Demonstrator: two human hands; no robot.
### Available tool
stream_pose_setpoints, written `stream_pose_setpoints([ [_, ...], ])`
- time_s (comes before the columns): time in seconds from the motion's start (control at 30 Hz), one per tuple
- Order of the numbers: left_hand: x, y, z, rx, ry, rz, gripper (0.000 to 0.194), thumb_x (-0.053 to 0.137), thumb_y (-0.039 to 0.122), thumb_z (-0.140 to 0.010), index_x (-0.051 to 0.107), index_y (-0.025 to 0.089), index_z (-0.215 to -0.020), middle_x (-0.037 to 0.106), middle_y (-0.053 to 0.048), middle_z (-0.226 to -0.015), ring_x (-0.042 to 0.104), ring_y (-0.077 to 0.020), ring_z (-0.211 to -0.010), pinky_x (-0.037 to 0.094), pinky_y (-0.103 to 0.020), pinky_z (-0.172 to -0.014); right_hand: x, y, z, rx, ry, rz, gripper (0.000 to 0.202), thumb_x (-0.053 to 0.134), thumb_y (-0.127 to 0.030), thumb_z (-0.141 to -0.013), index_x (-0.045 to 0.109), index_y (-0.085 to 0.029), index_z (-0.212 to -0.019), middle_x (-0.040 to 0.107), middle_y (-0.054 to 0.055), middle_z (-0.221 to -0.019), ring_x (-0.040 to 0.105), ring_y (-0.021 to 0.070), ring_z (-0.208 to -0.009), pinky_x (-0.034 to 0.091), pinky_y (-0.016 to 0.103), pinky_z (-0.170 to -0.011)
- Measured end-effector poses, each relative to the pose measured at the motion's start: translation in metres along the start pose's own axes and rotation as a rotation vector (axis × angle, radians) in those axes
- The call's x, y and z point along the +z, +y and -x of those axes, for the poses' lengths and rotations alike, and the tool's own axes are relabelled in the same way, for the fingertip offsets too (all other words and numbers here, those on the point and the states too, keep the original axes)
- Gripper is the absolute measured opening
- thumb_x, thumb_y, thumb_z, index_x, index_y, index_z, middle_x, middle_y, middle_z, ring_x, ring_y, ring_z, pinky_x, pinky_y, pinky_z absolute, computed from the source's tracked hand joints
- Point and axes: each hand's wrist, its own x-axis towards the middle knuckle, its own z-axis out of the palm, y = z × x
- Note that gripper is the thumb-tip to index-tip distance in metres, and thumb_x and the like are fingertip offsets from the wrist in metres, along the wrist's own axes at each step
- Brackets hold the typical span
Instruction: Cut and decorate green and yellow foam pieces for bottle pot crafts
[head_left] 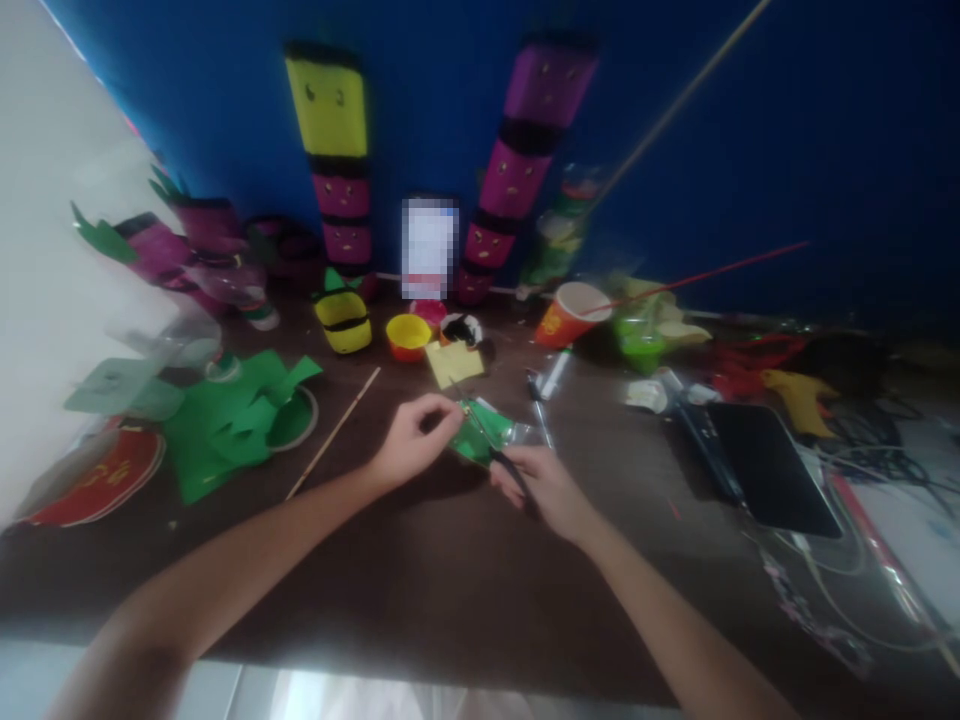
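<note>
My right hand (541, 487) is closed round the dark handles of a pair of scissors (489, 435), whose blades point up and to the left. Pinched fingers of my left hand (421, 432) meet near the blade tips; the small thing between them is too blurred to make out. Under the blades is a green piece (471, 442), close to both hands. Just beyond them lies a yellow piece (456, 364). A pen (540, 408) rests on the table to the right of the scissors.
A wooden stick (334, 434) and green sheets (217, 430) lie left. Yellow cup (409, 337), orange cup (571, 314) and upright phone (429, 246) stand behind. A black tablet (772, 466) and cables are right on the brown table (450, 600).
</note>
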Motion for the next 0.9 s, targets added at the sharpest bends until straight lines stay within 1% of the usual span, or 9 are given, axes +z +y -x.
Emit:
stream_pose_setpoints([
  [0.13, -0.0001, -0.0019, -0.0001, -0.006, 0.004, 0.004, 0.014, 0.058, 0.026, -0.077, 0.06, 0.014, -0.068, 0.061, -0.001, -0.066, 0.055, -0.0103, -0.063, 0.044, -0.021, -0.063, -0.0001, 0.0012, 0.0, -0.003, 0.008, -0.002, 0.048, 0.056, -0.061, -0.07, 0.048, -0.016, -0.055, 0.039, -0.006, -0.042, 0.034, 0.0062, -0.04, 0.021, 0.021, -0.041],
  [0.23, -0.0003, -0.0024, -0.0006, -0.001, 0.004, -0.002, 0.015, 0.058, 0.026, -0.077, 0.06, 0.014, -0.068, 0.06, 0.0, -0.066, 0.054, -0.01, -0.063, 0.044, -0.021, -0.063, -0.0007, 0.0027, -0.0005, -0.018, 0.002, -0.001, 0.051, 0.054, -0.063, -0.07, 0.044, -0.016, -0.052, 0.038, -0.006, -0.042, 0.034, 0.0059, -0.04, 0.021, 0.021, -0.041],
  [0.33, -0.0007, -0.0019, -0.0011, 0.01, 0.001, -0.002, 0.017, 0.057, 0.027, -0.078, 0.06, 0.014, -0.067, 0.06, 0.0, -0.065, 0.054, -0.0098, -0.062, 0.044, -0.021, -0.063, -0.0015, 0.0037, -0.0008, -0.025, -0.005, 0.011, 0.051, 0.055, -0.061, -0.071, 0.042, -0.017, -0.051, 0.037, -0.006, -0.043, 0.034, 0.0058, -0.041, 0.021, 0.021, -0.043],
  [0.67, -0.0007, -0.0004, -0.0004, 0.001, 0.012, 0.041, 0.016, 0.057, 0.026, -0.078, 0.06, 0.014, -0.068, 0.059, 0.0, -0.065, 0.053, -0.0096, -0.062, 0.044, -0.02, -0.062, -0.0039, -0.0032, 0.0023, 0.015, -0.013, 0.029, 0.046, 0.057, -0.057, -0.071, 0.047, -0.016, -0.054, 0.034, -0.007, -0.043, 0.032, 0.0059, -0.041, 0.019, 0.021, -0.042],
  [0.9, -0.0012, -0.0016, -0.0009, 0.003, 0.011, 0.026, 0.015, 0.058, 0.027, -0.077, 0.06, 0.014, -0.068, 0.06, 0.0, -0.066, 0.054, -0.01, -0.063, 0.044, -0.021, -0.063, -0.0063, 0.0019, 0.0008, 0.01, -0.045, 0.017, 0.044, 0.058, -0.055, -0.071, 0.049, -0.015, -0.056, 0.035, -0.007, -0.043, 0.033, 0.006, -0.041, 0.02, 0.021, -0.042],
])
